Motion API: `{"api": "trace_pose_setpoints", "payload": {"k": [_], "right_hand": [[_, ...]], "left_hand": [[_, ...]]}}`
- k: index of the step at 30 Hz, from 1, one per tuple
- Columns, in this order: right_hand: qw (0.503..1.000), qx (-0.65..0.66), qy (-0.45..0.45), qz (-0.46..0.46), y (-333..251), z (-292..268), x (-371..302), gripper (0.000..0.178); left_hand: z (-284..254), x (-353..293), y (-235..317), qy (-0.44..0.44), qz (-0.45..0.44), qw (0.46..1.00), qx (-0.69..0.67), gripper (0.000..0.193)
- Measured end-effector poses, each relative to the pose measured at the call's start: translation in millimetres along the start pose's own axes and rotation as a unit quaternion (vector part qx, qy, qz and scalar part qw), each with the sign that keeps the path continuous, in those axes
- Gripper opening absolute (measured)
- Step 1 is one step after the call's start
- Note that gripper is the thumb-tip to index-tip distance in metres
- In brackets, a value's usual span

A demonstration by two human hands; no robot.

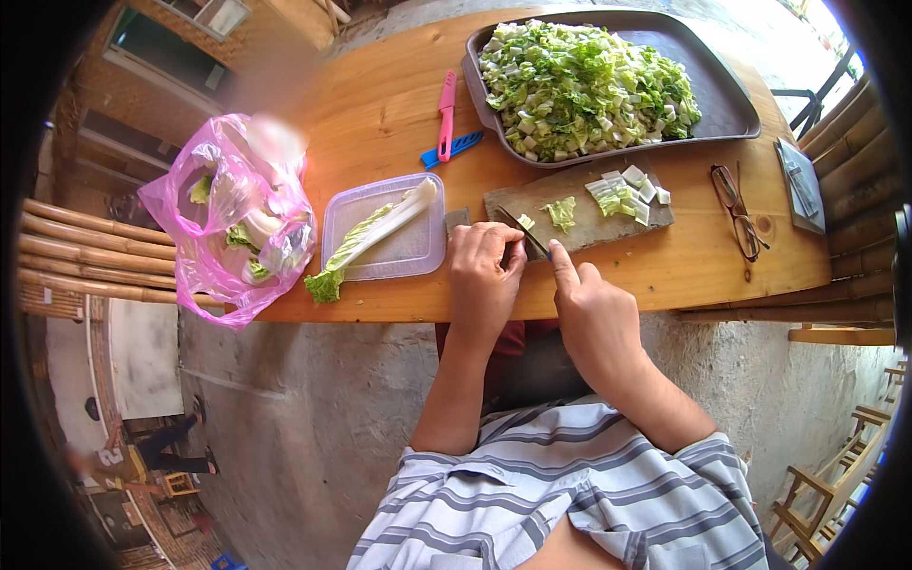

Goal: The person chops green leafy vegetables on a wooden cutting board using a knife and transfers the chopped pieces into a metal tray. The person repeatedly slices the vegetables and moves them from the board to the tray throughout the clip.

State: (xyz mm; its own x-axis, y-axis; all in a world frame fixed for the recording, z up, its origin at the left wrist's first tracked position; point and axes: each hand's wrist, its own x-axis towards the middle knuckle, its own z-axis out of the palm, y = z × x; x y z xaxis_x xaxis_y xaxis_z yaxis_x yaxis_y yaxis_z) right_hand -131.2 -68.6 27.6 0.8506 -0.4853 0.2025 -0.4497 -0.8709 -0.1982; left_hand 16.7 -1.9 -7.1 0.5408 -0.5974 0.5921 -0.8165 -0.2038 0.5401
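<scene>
A wooden cutting board lies near the table's front edge. My right hand grips a knife, its forefinger stretched along the top and the dark blade slanting over the board's left part. Beside the blade, my left hand is closed with curled fingers at the board's left end; what it pinches is hidden beneath them. A small cabbage piece shows by its fingertips. Cut cabbage pieces lie on the board's right part, and a loose leaf scrap sits in the middle.
Chopped cabbage is heaped on a large grey tray. Left of my hands, a cabbage leaf lies across a plastic lid. A pink bag, a pink knife, a blue sheath and glasses surround the work.
</scene>
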Motion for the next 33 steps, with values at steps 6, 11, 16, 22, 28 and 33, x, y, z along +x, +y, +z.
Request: {"api": "trace_pose_setpoints", "payload": {"k": [6, 11, 16, 22, 28, 33], "right_hand": [[0.991, 0.119, -0.035, 0.048, 15.2, -9.4, -0.4, 0.041], [0.940, 0.323, 0.023, 0.105, 35.6, -24.2, -7.0, 0.033], [0.924, 0.346, 0.038, 0.156, 49.5, -44.5, -13.0, 0.032], [0.901, 0.382, 0.046, 0.199, 66.3, -51.3, -22.4, 0.029], [0.893, 0.391, 0.089, 0.206, 79.6, -52.5, -30.1, 0.028], [0.887, 0.386, 0.106, 0.231, 85.7, -61.3, -36.4, 0.028]], "left_hand": [[-4.4, -2.9, -5.3, 0.027, -0.061, 0.998, -0.003, 0.011], [2.5, 2.6, 5.7, -0.004, -0.053, 0.999, 0.012, 0.015], [8.6, 7.5, 15.8, -0.041, -0.057, 0.995, 0.068, 0.015], [-3.1, 46.9, 20.6, -0.155, -0.161, 0.974, -0.041, 0.011], [31.0, 160.2, 31.7, -0.052, 0.058, 0.997, -0.025, 0.020], [73.5, 211.2, 38.0, -0.080, 0.052, 0.995, -0.028, 0.026]]}}
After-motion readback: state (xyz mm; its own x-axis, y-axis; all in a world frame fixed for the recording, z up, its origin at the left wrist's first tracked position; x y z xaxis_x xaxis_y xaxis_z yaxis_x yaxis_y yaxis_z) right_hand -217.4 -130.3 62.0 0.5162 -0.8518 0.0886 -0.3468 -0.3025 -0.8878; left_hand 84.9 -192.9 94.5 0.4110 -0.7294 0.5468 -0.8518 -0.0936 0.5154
